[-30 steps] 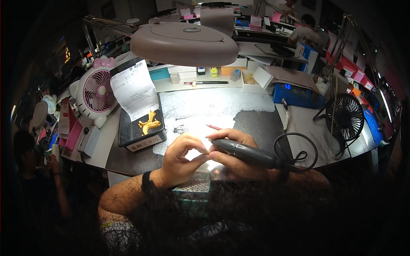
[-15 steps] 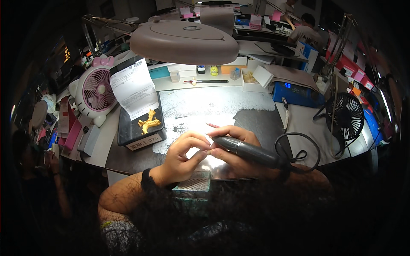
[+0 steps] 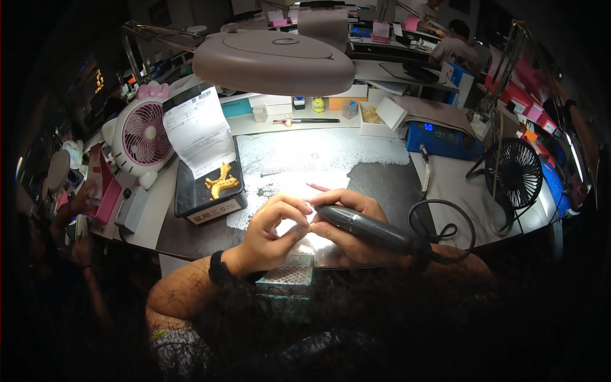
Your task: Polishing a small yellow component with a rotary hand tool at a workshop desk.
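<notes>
My right hand (image 3: 351,200) is wrapped round a dark, corded rotary handpiece (image 3: 375,230), its working end pointing left. Opposite it, my left hand (image 3: 275,223) pinches thumb and fingertips together on something tiny and pale that I cannot make out. The fingertips of both hands meet at the handpiece's tip, under bright light. Just beyond the right fingers lies a thin red stick-like tool (image 3: 317,187), partly hidden. To the left, a black tray (image 3: 184,202) holds a yellow dental model (image 3: 223,182) and a propped paper slip (image 3: 198,132).
A large lamp head (image 3: 273,62) hangs over the bench. At left stands a pink-and-white fan (image 3: 150,132), at right a black fan (image 3: 513,172) and a blue control box (image 3: 439,140). The cord (image 3: 472,223) loops at right. A perforated box (image 3: 286,275) sits below my hands. Other people work nearby.
My hands stay together in nearly the same place, with only slight finger shifts. At far left, another person's hand has moved up beside the pink tray.
</notes>
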The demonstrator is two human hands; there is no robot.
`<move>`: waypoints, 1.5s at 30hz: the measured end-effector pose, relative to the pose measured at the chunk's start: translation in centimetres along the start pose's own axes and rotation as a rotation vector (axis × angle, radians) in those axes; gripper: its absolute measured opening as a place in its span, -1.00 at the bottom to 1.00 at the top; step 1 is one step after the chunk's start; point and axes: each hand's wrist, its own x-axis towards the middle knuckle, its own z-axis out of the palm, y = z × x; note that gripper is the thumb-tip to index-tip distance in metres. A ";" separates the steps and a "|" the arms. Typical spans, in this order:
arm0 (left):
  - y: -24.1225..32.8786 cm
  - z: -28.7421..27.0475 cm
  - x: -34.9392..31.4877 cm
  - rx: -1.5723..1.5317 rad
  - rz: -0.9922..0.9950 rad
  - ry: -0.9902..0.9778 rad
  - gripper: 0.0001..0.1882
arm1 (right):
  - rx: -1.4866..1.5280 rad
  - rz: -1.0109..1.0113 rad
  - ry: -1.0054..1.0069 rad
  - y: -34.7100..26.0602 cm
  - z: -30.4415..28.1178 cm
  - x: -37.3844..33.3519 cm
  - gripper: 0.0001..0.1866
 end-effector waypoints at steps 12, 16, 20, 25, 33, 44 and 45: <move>0.0 0.0 0.1 -0.029 0.009 -0.010 -0.77 | -0.011 -0.049 -0.007 -0.1 0.0 0.0 -0.68; -0.4 0.0 0.0 -0.055 0.007 -0.006 -0.77 | 0.010 0.010 0.000 -0.1 0.1 -0.1 -0.68; -0.1 0.0 0.0 -0.031 0.014 -0.008 -0.77 | -0.008 0.011 0.017 -0.2 0.1 -0.2 -0.68; -0.1 -0.3 -0.1 0.090 0.023 -0.020 -0.78 | -0.007 0.015 0.041 -0.3 0.3 -0.1 -0.69; 0.0 -0.2 0.0 0.101 0.033 -0.017 -0.79 | -0.009 -0.009 0.036 -0.2 0.2 -0.1 -0.70; 0.3 -0.2 0.1 0.120 0.041 -0.022 -0.80 | -0.009 -0.024 0.027 -0.2 0.3 0.1 -0.71; 0.5 0.0 0.2 0.134 0.025 0.017 -0.82 | -0.002 -0.019 0.029 -0.3 0.3 0.1 -0.71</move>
